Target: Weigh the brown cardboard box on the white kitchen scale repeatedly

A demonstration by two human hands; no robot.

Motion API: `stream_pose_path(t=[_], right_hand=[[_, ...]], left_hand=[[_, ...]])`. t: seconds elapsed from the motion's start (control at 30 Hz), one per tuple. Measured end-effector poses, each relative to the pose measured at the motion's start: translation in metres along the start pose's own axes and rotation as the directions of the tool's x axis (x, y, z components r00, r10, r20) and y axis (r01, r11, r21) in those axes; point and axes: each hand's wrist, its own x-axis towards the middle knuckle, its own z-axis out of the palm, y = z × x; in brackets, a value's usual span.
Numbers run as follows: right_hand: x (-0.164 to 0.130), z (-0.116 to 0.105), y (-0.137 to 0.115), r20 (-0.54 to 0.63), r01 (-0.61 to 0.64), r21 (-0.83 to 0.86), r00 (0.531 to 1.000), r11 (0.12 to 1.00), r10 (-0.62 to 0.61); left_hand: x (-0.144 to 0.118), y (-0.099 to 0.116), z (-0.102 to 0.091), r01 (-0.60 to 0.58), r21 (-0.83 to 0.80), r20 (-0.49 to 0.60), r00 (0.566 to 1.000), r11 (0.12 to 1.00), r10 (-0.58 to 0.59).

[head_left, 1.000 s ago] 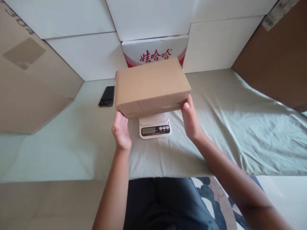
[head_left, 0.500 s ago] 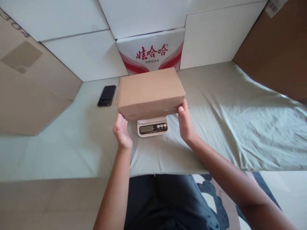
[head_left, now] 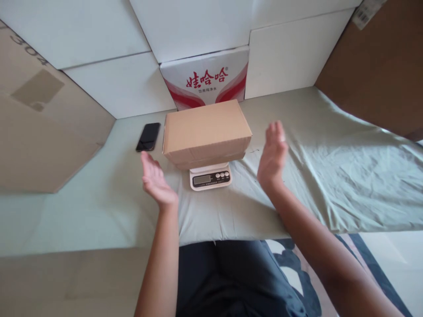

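A closed brown cardboard box rests on a small white digital scale, covering most of its platform. The scale's dark panel with a display and buttons faces me; no reading can be made out. My left hand is off the box's left front corner, fingers stretched out and holding nothing. On the other side my right hand is apart from the box, its fingers extended and slightly blurred, also holding nothing.
Left of the box lies a black smartphone on the pale green cloth. Behind stand white panels or boxes and a red-and-white carton. Large brown cardboard boxes flank the left and right.
Both hands have let go of the cardboard box and moved outward, left and right. The box now stays on the scale by itself. The view has shifted slightly.
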Motion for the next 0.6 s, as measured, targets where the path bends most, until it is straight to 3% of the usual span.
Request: stream_pose_path(t=[0.1,0.2,0.37,0.6], right_hand=[[0.041,-0.034,0.015,-0.175,-0.087,-0.006,0.981,0.996,0.084],[0.061,-0.047,0.033,-0.236,-0.232,0.050,0.942,0.971,0.237],[0.041,-0.018,0.049,-0.141,-0.294,0.106,0.941,0.950,0.307],[0.018,0.004,0.041,-0.084,-0.228,0.104,0.968,0.968,0.237]], left_hand=[[0.012,-0.008,-0.012,0.023,0.033,-0.055,0.998,0.999,-0.021],[0.015,-0.015,-0.016,0.052,0.002,-0.012,0.999,0.999,-0.052],[0.010,-0.023,-0.007,0.099,-0.050,0.030,0.995,0.994,-0.098],[0.009,-0.028,0.001,0.119,-0.043,0.089,0.989,0.992,-0.115]])
